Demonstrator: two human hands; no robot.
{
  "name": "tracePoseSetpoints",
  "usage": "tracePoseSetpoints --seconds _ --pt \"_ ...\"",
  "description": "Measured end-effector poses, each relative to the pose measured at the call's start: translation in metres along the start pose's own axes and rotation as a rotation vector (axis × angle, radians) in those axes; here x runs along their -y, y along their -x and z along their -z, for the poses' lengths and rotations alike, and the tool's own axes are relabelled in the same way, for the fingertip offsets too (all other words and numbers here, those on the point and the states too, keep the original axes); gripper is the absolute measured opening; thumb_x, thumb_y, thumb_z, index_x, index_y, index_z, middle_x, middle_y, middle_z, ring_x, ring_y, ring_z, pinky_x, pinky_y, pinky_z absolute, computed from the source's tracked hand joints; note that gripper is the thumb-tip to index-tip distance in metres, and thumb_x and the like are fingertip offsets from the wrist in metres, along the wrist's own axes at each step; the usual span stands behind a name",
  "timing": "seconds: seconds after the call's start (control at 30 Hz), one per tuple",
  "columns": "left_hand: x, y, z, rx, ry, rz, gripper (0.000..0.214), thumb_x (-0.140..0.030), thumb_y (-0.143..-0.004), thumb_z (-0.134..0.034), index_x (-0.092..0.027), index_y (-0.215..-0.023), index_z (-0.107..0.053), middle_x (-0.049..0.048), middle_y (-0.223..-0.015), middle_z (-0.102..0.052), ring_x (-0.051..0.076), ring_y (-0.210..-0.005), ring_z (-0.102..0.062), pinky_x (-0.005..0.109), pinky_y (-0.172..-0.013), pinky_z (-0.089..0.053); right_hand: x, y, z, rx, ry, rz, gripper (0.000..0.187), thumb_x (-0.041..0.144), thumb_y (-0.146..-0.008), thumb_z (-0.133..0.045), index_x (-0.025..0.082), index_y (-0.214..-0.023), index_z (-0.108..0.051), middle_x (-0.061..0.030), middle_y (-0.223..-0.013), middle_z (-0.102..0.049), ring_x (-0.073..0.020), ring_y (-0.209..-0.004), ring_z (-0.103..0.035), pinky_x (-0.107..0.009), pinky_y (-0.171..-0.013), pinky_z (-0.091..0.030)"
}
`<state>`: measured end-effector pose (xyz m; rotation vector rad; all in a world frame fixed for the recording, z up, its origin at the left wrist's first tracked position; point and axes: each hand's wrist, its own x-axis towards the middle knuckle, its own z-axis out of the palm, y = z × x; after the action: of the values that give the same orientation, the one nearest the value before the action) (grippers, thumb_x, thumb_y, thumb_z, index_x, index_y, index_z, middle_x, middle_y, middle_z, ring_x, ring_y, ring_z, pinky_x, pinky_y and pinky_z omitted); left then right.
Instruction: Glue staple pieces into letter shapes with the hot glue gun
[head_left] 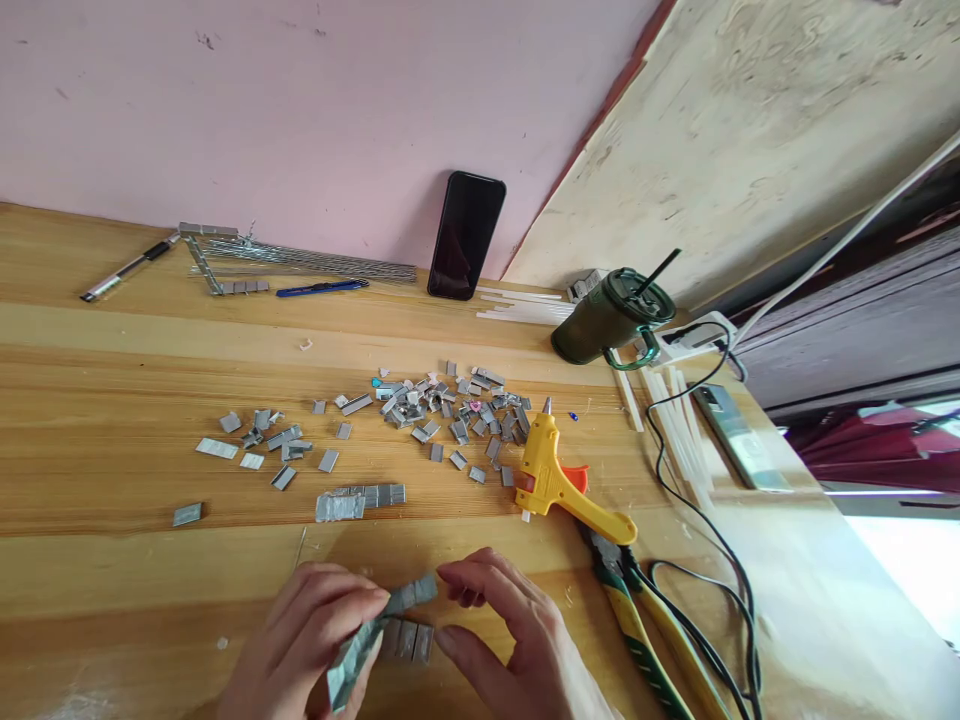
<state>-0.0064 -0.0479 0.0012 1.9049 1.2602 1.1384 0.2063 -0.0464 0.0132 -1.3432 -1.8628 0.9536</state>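
My left hand (pixel 304 640) is pinched on a long strip of joined silver staple blocks (pixel 375 630) that runs diagonally over the wooden table (pixel 112 400). My right hand (pixel 514 640) curls beside it, its fingertips touching the strip's upper end and a short row of staple blocks (pixel 409 640) lying flat under the strip. Just beyond my hands lies another short row of joined blocks (pixel 360 500). Farther back, several loose staple blocks are scattered in a heap (pixel 450 410).
A yellow glue gun (pixel 559 480) lies right of the heap, with green-handled pliers (pixel 645 640) and a black cord (pixel 705 540) beside it. A green cup (pixel 611 320), white glue sticks (pixel 679 430), a phone (pixel 465 235) against the wall, a staple frame (pixel 217 260) and pens sit farther back.
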Motion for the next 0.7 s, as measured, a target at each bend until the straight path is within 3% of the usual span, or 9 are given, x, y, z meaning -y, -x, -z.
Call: tracePoseSetpoints --seconds 0.13,0.27,0.5,0.7 --pt "0.018 -0.007 0.012 0.097 -0.197 -0.133 0.034 -0.007 -0.085 -0.054 -0.024 -0.114 -0.057 0.0023 -0.095 -0.069 0.017 -0.088 -0.064 0.026 -0.078 -0.052 -0.001 -0.002 0.001 0.011 0.197 0.026 0.025 0.012 -0.080 -0.065 0.018 -0.104 -0.061 -0.0047 -0.087 -0.067 -0.0186 -0.078 -0.064 -0.028 -0.067 -0.054" --pt "0.029 -0.008 0.014 0.128 -0.316 -0.152 0.037 -0.006 -0.085 -0.052 -0.023 -0.118 -0.056 0.0028 -0.098 -0.068 0.018 -0.090 -0.063 0.030 -0.083 -0.050 0.001 -0.005 0.002 0.016 0.259 0.036 0.019 0.014 -0.080 -0.065 0.017 -0.099 -0.062 -0.0068 -0.086 -0.068 -0.0214 -0.076 -0.066 -0.031 -0.062 -0.056" --pt "0.030 -0.012 0.010 0.188 -0.373 -0.160 0.035 -0.004 -0.086 -0.043 -0.024 -0.112 -0.055 0.0017 -0.095 -0.067 0.020 -0.087 -0.060 0.034 -0.079 -0.049 0.002 -0.005 0.001 -0.018 0.275 0.054 0.018 0.013 -0.080 -0.061 0.019 -0.097 -0.061 -0.0056 -0.083 -0.068 -0.0213 -0.073 -0.066 -0.031 -0.060 -0.055" --pt "0.030 -0.018 0.010 0.201 -0.394 -0.162 0.036 -0.004 -0.082 -0.046 -0.024 -0.110 -0.055 0.0022 -0.095 -0.066 0.019 -0.084 -0.063 0.030 -0.075 -0.053 0.001 -0.005 0.001 -0.018 0.277 0.062 0.017 0.012 -0.080 -0.062 0.018 -0.096 -0.061 -0.0055 -0.082 -0.068 -0.0209 -0.073 -0.065 -0.031 -0.060 -0.055"
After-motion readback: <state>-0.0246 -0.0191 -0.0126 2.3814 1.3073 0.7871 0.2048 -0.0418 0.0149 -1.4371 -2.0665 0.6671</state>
